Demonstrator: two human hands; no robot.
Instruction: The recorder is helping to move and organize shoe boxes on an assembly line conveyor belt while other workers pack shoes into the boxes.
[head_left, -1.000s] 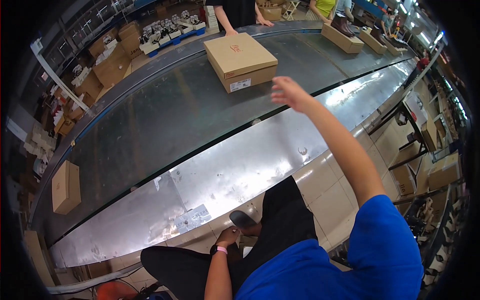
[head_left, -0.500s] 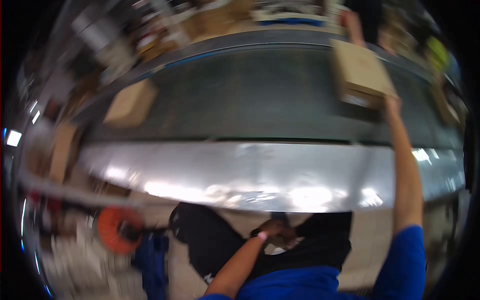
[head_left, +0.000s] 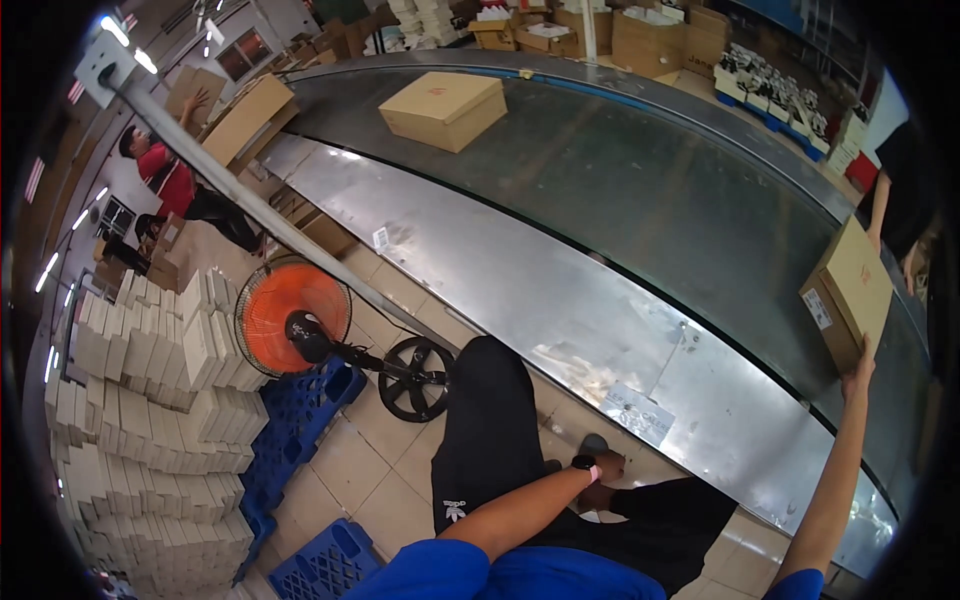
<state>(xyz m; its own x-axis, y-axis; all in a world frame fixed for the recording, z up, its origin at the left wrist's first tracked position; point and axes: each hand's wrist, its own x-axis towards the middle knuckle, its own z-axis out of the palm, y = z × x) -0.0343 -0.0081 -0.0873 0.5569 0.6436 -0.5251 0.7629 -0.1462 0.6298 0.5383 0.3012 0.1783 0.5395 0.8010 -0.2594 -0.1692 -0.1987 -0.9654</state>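
Note:
A brown cardboard box with a lid and a white label on its side is at the far right, over the dark conveyor belt. My right hand grips its near lower corner, the arm stretched out over the metal edge. At the far side of this box is another person's hand. My left hand, with a dark watch and a pink band at the wrist, is low between my legs, close to my foot. Its fingers are foreshortened and I cannot make out what they touch.
Another closed box rests farther up the belt. A shiny metal ledge runs along the near side. Left are an orange fan, blue pallets and stacked pale boxes. A person in red handles boxes at far left.
The view has swung toward the left and is sharper, so the belt now slants across it. My right hand stays on the box, and my left hand is still low between my legs.

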